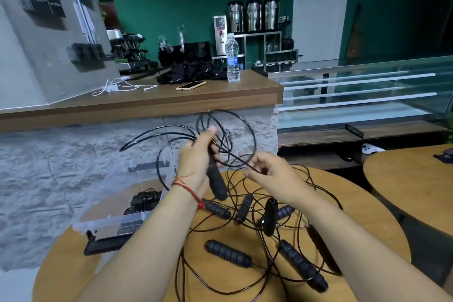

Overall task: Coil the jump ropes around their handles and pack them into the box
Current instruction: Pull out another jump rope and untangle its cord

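Left hand [196,157] grips a handle [217,182]; right hand [268,169] pinches its rope [239,158]. Tangled ropes [228,252] cover the table [362,223] beside a clear box [115,222].

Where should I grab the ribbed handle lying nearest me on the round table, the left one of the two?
Take the ribbed handle round its middle, coming straight down from above with fingers across its width. It lies flat on the table with its top bare. Its cord leaves the right end, so the ribbed middle looks free of loops.
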A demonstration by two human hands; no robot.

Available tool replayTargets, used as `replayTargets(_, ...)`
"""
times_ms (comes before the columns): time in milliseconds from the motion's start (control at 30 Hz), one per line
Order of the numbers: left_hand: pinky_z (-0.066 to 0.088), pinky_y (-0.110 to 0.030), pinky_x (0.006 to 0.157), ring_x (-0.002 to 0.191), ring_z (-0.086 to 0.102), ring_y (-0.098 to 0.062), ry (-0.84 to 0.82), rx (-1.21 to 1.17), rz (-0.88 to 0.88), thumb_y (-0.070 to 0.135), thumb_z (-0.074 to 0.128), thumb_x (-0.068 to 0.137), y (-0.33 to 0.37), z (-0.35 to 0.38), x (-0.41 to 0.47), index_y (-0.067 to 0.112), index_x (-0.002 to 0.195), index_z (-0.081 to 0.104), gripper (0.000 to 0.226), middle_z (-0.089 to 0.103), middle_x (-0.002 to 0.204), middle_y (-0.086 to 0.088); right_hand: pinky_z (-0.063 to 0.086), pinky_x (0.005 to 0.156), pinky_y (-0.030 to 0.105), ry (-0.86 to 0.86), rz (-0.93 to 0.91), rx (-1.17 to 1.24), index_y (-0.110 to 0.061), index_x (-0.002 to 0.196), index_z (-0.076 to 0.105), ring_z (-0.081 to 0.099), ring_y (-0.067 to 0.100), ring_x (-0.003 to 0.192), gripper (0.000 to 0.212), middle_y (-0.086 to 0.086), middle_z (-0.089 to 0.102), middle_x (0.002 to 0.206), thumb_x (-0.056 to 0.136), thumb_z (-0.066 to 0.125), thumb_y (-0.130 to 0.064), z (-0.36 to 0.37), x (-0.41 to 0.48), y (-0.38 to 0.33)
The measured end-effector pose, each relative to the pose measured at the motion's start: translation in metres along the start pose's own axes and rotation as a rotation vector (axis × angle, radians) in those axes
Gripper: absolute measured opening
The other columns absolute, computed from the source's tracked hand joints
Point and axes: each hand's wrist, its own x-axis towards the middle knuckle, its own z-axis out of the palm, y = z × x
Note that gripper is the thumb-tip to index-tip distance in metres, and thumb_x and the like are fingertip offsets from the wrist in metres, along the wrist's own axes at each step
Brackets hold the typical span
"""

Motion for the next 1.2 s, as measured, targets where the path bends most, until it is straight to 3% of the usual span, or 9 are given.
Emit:
replayTargets(167, 0.038, -0.023, 0.047, 0.048, 0.042, -0.009, -0.095, -0.1, -0.075, 0.043, 0.068, 0.099, 0.03, -0.023, 0.014, 0.028, 0.066, 0.051, 0.04, 0.046, 0.058, 0.009, 0.044, 0.073, 0.03, -0.015, 0.071, 0.008, -0.032, 0.093, 0.068, 0.053, 0.003, 0.074, 0.008, -0.01, 0.059, 0.081, 0.1, 0.073, -0.032, -0.009, -0.02, 0.03)
replayTargets(300, 0.035, -0.022, 0.045, 0.047, 0.04, -0.008, -0.103, -0.175, -0.12, 0.039, 0.066, 0.098, 0.027, -0.031, 0.016, 0.028, 0.061, 0.05, 0.042, 0.043, 0.056, 0.01, 0.052, 0.089, 0.039, -0.061, 0.133, -0.047, -0.03, 0.092, 0.065, 0.063, 0.013, 0.093, 0.01, -0.005, 0.067, 0.095, 0.102, 0.068, -0.032, -0.005, -0.027, 0.047)
replayTargets(400, 0.036, -0.022, 0.046, 0.048, 0.041, -0.007, -0.134, -0.192, -0.176, 0.038, 0.068, 0.097, 0.017, -0.031, 0.016, 0.029, 0.061, 0.051, 0.041, 0.044, 0.058, 0.011, 0.056, 0.073, 0.035, -0.1, 0.271, 0.074, -0.018, 0.094, 0.062, 0.065, 0.02, 0.074, 0.03, 0.008, 0.069, 0.082, 0.107, 0.058, -0.046, 0.002, -0.038, 0.045)
replayTargets(500, 0.042, -0.022, 0.047, 0.053, 0.047, -0.009, -0.192, -0.142, -0.254, 0.042, 0.074, 0.096, 0.007, -0.028, 0.023, 0.026, 0.074, 0.055, 0.033, 0.051, 0.065, 0.009, 0.047, 0.052, 0.029, -0.137, 0.385, 0.249, -0.004, 0.097, 0.061, 0.053, 0.023, 0.059, 0.052, 0.009, 0.055, 0.069, 0.107, 0.05, -0.054, 0.007, -0.045, 0.04)
replayTargets(633, 0.048, -0.024, 0.046, 0.054, 0.055, -0.011, -0.223, 0.171, -0.36, 0.036, 0.076, 0.096, -0.013, -0.016, 0.048, 0.02, 0.09, 0.059, 0.024, 0.059, 0.066, 0.004, 0.042, 0.048, 0.027, -0.199, 0.489, 0.608, -0.013, 0.095, 0.063, 0.047, 0.021, 0.054, 0.039, 0.008, 0.052, 0.069, 0.107, 0.055, -0.049, 0.005, -0.046, 0.032)
replayTargets(800, 0.055, -0.024, 0.05, 0.06, 0.059, -0.011, -0.358, 0.565, -0.409, 0.03, 0.072, 0.1, -0.018, 0.006, 0.073, 0.016, 0.093, 0.061, 0.019, 0.062, 0.068, 0.002, 0.04, 0.049, 0.027, -0.035, 0.555, 0.873, -0.014, 0.099, 0.065, 0.044, 0.019, 0.055, 0.034, 0.006, 0.051, 0.071, 0.105, 0.059, -0.047, -0.002, -0.039, 0.026)
replayTargets(1033, 0.063, -0.045, 0.093, 0.098, 0.073, -0.027, -0.549, 0.876, -0.281, 0.013, 0.08, 0.093, 0.017, 0.037, 0.088, 0.005, 0.106, 0.059, 0.025, 0.062, 0.122, -0.015, 0.043, 0.05, 0.028, 0.327, 0.545, 0.931, -0.016, 0.097, 0.063, 0.049, 0.018, 0.054, 0.031, 0.005, 0.058, 0.072, 0.107, 0.056, -0.046, -0.019, -0.027, 0.022)
replayTargets(1133, 0.06, -0.05, 0.094, 0.099, 0.069, -0.036, -0.494, 1.332, -0.208, 0.026, 0.071, 0.094, 0.026, 0.043, 0.09, 0.009, 0.114, 0.059, 0.029, 0.063, 0.113, -0.014, 0.044, 0.051, 0.029, 0.362, 0.552, 0.925, -0.017, 0.097, 0.06, 0.05, 0.019, 0.054, 0.03, 0.006, 0.059, 0.072, 0.107, 0.057, -0.045, -0.019, -0.026, 0.02)
replayTargets(1200, 0.058, -0.045, 0.082, 0.085, 0.067, -0.036, -0.518, 1.45, -0.232, 0.027, 0.07, 0.088, 0.03, 0.044, 0.085, 0.008, 0.111, 0.061, 0.031, 0.066, 0.099, -0.014, 0.044, 0.05, 0.028, 0.321, 0.545, 0.897, -0.016, 0.098, 0.061, 0.05, 0.019, 0.054, 0.03, 0.006, 0.059, 0.072, 0.107, 0.056, -0.045, -0.014, -0.026, 0.017)
